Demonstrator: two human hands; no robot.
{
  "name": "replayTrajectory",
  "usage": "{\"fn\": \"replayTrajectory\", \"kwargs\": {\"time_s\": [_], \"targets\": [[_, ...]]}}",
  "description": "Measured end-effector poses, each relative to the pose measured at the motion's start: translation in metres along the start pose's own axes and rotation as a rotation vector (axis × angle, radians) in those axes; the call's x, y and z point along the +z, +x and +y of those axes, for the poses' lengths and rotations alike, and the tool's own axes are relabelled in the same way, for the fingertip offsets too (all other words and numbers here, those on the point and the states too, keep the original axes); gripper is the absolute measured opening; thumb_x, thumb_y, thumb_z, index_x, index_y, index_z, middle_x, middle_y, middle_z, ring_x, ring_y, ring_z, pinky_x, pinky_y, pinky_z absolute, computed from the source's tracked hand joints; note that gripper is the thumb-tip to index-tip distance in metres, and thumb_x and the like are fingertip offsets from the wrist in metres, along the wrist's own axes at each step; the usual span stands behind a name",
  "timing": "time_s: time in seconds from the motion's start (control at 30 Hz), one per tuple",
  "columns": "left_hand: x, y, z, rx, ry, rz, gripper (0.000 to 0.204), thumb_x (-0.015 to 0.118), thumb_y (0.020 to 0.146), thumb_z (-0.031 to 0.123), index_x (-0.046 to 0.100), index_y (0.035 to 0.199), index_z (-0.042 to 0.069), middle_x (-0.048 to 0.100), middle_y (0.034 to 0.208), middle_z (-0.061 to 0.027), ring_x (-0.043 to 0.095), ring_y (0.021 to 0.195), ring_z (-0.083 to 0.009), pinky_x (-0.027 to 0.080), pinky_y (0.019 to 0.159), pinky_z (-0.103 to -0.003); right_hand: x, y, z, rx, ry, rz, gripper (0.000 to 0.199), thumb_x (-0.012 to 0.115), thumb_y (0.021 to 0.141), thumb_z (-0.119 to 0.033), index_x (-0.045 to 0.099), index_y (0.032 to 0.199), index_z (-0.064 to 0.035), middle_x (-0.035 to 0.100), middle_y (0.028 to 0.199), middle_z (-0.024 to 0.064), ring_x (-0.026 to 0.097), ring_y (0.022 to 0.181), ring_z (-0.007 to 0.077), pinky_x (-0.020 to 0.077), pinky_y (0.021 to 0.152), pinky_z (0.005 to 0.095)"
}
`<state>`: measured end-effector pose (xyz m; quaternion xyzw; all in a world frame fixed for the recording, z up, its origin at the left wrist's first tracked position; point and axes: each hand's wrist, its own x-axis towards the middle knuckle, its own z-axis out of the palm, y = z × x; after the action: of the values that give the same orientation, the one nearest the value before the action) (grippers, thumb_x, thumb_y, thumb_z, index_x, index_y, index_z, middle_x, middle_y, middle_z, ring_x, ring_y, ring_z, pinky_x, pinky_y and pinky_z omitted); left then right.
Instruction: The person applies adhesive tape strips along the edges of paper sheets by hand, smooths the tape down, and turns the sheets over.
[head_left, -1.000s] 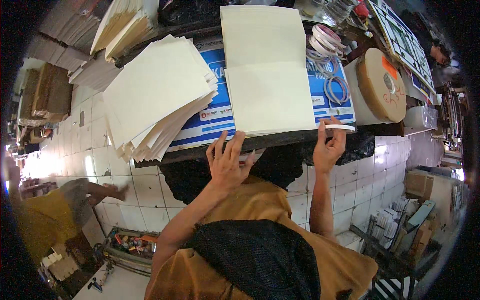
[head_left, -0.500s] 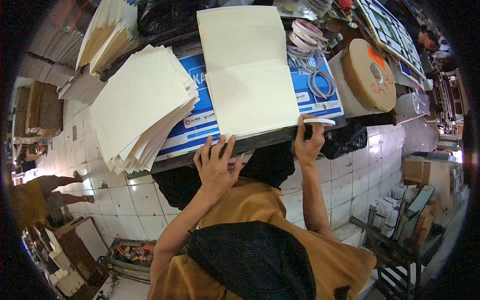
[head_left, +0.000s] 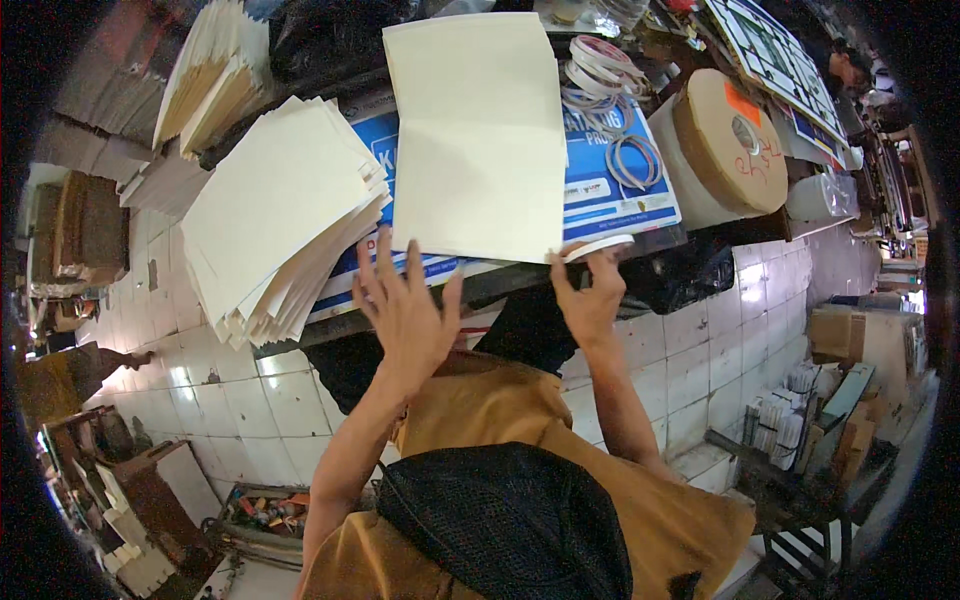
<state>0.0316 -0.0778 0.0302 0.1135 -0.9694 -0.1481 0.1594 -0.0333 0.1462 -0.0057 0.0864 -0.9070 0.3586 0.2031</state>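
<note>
A long cream paper sheet [head_left: 478, 150] lies in the middle of the table, with a faint bend across it. My left hand [head_left: 408, 305] is open, its fingers spread at the sheet's lower left corner. At the lower right corner, my right hand [head_left: 590, 295] is closed around a narrow white tape roll [head_left: 600, 246], its fingertips close to the sheet. Whether they also pinch the paper, I cannot tell. To the left lies a fanned stack of cream sheets [head_left: 280, 200]. Beneath the long sheet is a blue printed board [head_left: 622, 205].
Several tape rolls [head_left: 600, 65] and loose rings [head_left: 634, 163] lie right of the sheet. Beyond them stands a large brown-sided roll [head_left: 715, 145]. Another paper stack [head_left: 210, 75] sits at the far left. A black bag [head_left: 685, 275] hangs by the table's front edge.
The near part of the cream sheet has shifted left and now lines up with the far part. My right hand moved left with the tape roll; my left hand moved left, fingers spreading.
</note>
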Motion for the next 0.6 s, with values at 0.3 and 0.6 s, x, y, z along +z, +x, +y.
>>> {"fn": "replayTrajectory", "kwargs": {"time_s": [0.3,0.6], "targets": [[0.053,0.018,0.06,0.383,-0.081,-0.228,0.06,0.058,0.099,0.035,0.047,0.153,0.01,0.036,0.163,-0.0157,0.03,0.151,-0.0412,0.026,0.121,-0.056,-0.017,-0.009,-0.018,0.133,0.4,0.132,0.033,0.072,0.096,-0.011,0.067,0.125,0.0029,0.075,0.104,0.0111,0.068,0.096,0.0204,0.0523,0.088,0.0359],[0.056,0.013,0.065,0.359,-0.102,-0.218,0.064,0.059,0.1,0.041,0.044,0.155,0.013,0.032,0.166,-0.0133,0.024,0.154,-0.0401,0.02,0.123,-0.058,-0.031,-0.014,-0.002,0.143,0.032,-0.042,0.067,0.071,0.098,-0.017,0.039,0.155,-0.0017,0.071,0.092,0.0054,0.066,0.087,0.0199,0.0436,0.09,0.0406]]}}
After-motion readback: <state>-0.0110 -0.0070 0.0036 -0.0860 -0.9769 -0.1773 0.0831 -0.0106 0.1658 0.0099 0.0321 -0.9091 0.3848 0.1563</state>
